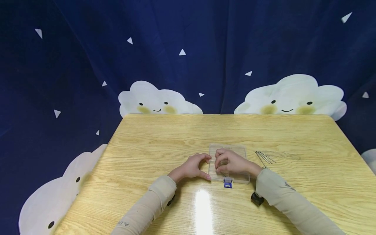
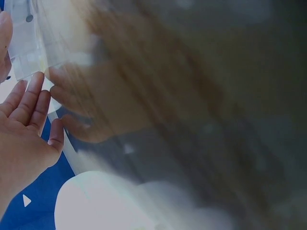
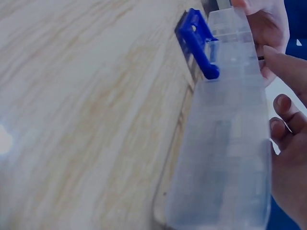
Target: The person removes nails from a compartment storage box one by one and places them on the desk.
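A clear plastic box (image 1: 239, 151) with a blue latch (image 1: 227, 184) lies on the table, seen edge-on (image 3: 220, 143) in the right wrist view. My left hand (image 1: 194, 165) rests at its left edge, thumb and fingers spread and touching the side. Over the left part of the box, my right hand (image 1: 230, 161) has its fingers bent downward. A thin dark nail shows at its fingertip in the right wrist view, mostly hidden by the fingers. Several long thin metal nails (image 1: 265, 157) lie on the table beside the right wrist.
The wooden table (image 1: 152, 140) bears a bright light reflection in front of the box. A dark blue curtain (image 1: 164, 39) with white clouds hangs behind and left of it. Dark wrist devices (image 1: 257, 198) sit under the sleeves.
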Demonstrator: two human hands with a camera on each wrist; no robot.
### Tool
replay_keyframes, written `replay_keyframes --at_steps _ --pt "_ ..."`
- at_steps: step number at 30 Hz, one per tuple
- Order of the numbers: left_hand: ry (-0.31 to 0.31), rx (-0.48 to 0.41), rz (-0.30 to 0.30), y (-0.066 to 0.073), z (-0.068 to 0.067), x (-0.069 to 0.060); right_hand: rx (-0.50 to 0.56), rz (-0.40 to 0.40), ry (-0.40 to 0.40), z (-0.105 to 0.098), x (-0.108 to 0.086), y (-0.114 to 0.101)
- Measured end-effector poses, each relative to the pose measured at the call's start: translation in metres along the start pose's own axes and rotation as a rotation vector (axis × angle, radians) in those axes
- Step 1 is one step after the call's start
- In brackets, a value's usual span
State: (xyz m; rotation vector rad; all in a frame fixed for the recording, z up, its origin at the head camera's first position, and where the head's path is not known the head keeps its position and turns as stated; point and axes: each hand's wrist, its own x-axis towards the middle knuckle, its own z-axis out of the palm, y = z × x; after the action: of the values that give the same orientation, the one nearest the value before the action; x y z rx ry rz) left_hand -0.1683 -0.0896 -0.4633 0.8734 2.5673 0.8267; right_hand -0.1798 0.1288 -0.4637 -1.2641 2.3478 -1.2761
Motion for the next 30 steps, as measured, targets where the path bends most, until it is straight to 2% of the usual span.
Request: replay_keyframes --at_steps 4,11,17,24,30 --pt "0.001 0.006 -0.002 0.001 -0.001 0.000 0.049 0.017 0.017 -0.003 0.001 -0.001" --pt "-0.001 -0.005 -0.006 0.001 -0.001 -0.001 0.065 0.053 0.039 -0.006 0.001 -0.002" --pt "0.002 -0.003 0.003 0.000 -0.001 -0.001 0.122 0.083 0.049 -0.015 0.003 -0.027" --pt "0.002 -0.005 0.003 0.000 -0.001 -0.001 0.186 0.116 0.096 -0.010 0.000 -0.004" --pt "0.006 -0.006 0.005 0.002 -0.001 -0.002 0.243 0.129 0.118 -0.014 -0.005 -0.008"
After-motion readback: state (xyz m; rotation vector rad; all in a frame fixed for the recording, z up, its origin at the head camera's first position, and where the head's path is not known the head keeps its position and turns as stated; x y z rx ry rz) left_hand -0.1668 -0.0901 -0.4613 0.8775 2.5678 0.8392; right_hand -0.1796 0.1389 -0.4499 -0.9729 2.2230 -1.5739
